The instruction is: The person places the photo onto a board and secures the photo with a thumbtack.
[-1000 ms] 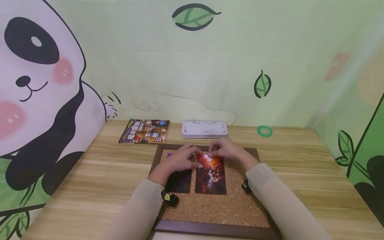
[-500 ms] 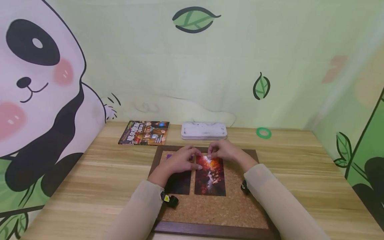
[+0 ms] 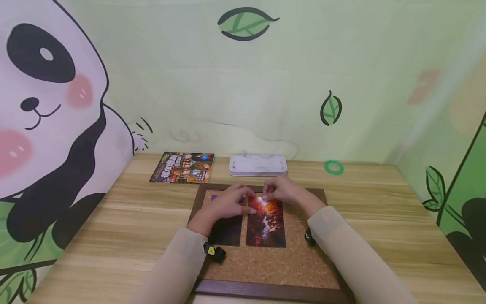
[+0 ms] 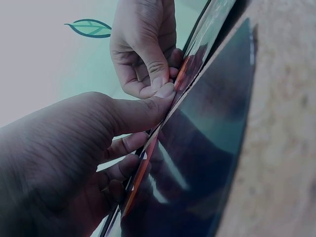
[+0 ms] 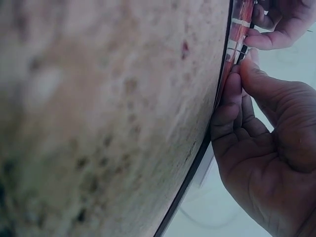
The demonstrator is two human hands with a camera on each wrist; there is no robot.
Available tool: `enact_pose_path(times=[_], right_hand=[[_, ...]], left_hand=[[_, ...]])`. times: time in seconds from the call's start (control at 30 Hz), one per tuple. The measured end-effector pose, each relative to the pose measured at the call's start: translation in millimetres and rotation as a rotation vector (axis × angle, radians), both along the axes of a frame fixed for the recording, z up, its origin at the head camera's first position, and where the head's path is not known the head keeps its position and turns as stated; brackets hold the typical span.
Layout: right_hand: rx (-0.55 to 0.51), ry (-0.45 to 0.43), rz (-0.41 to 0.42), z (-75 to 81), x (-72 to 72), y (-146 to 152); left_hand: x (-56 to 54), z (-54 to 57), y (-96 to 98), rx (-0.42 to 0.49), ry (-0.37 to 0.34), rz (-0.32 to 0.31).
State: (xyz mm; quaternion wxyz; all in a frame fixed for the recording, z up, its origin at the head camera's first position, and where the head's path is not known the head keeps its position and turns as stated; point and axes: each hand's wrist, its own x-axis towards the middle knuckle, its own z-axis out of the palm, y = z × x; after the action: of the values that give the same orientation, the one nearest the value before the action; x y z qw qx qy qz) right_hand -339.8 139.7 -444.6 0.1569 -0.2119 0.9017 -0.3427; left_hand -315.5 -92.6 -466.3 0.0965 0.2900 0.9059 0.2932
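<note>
On a brown-framed cork board [image 3: 273, 266] lies a red and orange picture card [image 3: 267, 226], to the right of a dark, purple-edged card [image 3: 228, 231]. My left hand [image 3: 227, 203] touches the red card's upper left part with spread thumb and fingers. At the card's top edge my right hand [image 3: 286, 190] pinches a small pushpin; the right wrist view shows its thin metal needle [image 5: 237, 50] against the card, while the fingertips mostly hide the head. Whether the point is in the cork cannot be seen. The left arm covers part of the dark card.
Behind the board on the wooden table [image 3: 125, 219] lie a comic-style book [image 3: 184, 168], a white tin case [image 3: 258, 164] and a green tape ring [image 3: 334, 167]. A green wall with a painted panda stands close behind.
Both hands stay at the same places on the red card, with only tiny shifts. The whole head view has moved slightly; the cards and board lie as before.
</note>
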Motion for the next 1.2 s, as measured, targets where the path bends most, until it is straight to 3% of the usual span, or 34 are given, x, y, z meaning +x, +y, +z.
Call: enact_pose_path(times=[0.4, 0.73, 1.2], right_hand=[[0.032, 0.032, 0.023, 0.9, 0.9, -2], [0.175, 0.116, 0.101, 3.6, 2.2, -10], [0.152, 0.099, 0.086, 2.9, 3.1, -9]], left_hand=[[-2.0, -4.6, 0.3, 0.005, 0.007, 0.004], [-3.6, -5.2, -1.2, 0.014, 0.010, -0.003], [-2.8, -4.5, -0.7, 0.011, 0.006, -0.007]])
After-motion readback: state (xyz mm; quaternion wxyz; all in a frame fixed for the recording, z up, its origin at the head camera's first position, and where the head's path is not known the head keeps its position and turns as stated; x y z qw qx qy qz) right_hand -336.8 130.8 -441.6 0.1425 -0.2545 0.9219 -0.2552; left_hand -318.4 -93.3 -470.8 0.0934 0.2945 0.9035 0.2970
